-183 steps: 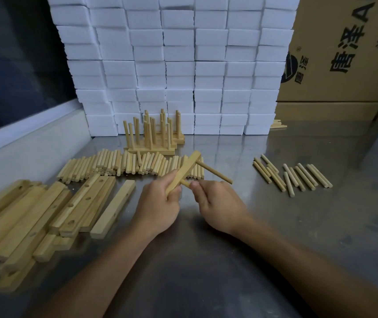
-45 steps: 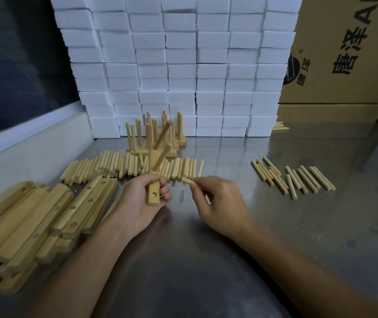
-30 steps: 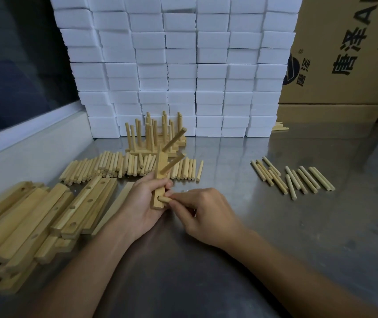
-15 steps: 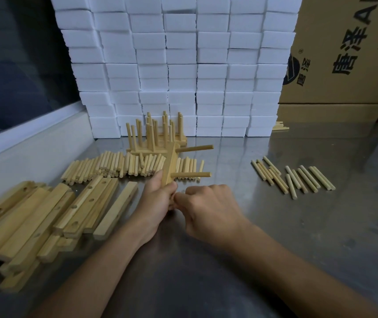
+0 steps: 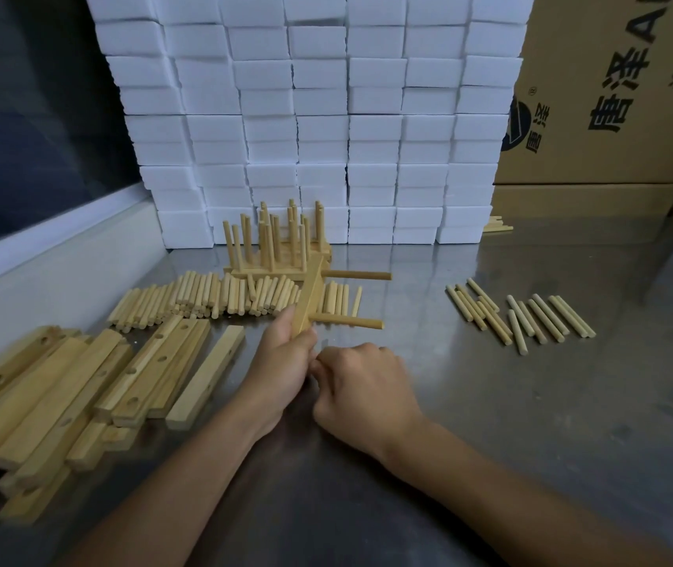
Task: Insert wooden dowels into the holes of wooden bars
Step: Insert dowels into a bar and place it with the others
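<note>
My left hand grips the lower end of a wooden bar held on edge above the steel table. Two dowels stick out of the bar to the right: an upper dowel and a lower dowel. My right hand is curled against the bar's lower end, its fingertips pressed beside my left thumb; whatever it pinches there is hidden by the fingers. A row of loose dowels lies behind the hands. Bare bars with holes are piled at the left.
Finished bars with upright dowels stand at the back against a wall of white foam blocks. A second group of loose dowels lies at the right. Cardboard boxes stand at the back right. A white ledge borders the table's left.
My right hand brought a dowel to the bar's lower end and closed in against it. My left hand turned the bar, so its two inserted dowels now point right.
</note>
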The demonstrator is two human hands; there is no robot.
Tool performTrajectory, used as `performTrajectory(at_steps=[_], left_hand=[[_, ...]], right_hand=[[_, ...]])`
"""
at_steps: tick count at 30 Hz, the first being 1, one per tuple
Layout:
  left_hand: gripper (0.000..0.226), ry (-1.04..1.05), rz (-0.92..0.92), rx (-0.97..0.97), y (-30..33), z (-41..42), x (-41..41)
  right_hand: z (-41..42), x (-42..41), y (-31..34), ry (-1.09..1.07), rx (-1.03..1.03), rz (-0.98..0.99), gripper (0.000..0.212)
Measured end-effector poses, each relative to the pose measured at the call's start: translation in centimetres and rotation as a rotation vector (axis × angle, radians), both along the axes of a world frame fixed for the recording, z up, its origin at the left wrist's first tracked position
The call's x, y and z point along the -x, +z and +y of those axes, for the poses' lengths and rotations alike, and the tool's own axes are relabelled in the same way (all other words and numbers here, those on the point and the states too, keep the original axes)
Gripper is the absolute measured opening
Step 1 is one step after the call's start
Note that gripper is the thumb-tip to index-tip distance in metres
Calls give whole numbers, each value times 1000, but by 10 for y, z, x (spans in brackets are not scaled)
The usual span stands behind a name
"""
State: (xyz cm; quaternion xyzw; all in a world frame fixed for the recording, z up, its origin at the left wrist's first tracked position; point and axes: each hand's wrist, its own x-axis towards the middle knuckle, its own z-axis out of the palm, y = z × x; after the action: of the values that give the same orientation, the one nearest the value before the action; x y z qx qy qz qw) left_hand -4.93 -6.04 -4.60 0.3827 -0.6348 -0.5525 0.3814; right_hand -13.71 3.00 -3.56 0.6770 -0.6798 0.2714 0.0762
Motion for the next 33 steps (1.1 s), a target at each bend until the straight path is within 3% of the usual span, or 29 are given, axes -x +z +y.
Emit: performTrajectory(at_steps=[3, 6, 16, 25, 27, 30, 33], left_hand=[[49, 21, -28, 47, -1, 2, 1], [49, 19, -36, 78, -2, 1, 3], [53, 67, -31, 176, -6, 0, 5], [45, 14, 57, 63, -3, 1, 4], [51, 4, 113, 22, 2, 3, 3], [27, 45, 178, -7, 8, 4, 0], [20, 77, 225, -59, 11, 2, -2]], right_hand=[[-4, 3, -2, -33, -103, -210, 35], [-7, 7, -1, -52, -155, -408, 41], [-17, 16, 9, -82, -317, -722, 35], [-13, 20, 7, 42, -281, -680, 33], [-12, 26, 9, 79, -297, -774, 32], [-11, 35, 12, 104, -380, -969, 30], [-10, 42, 20, 90, -455, -1170, 20]])
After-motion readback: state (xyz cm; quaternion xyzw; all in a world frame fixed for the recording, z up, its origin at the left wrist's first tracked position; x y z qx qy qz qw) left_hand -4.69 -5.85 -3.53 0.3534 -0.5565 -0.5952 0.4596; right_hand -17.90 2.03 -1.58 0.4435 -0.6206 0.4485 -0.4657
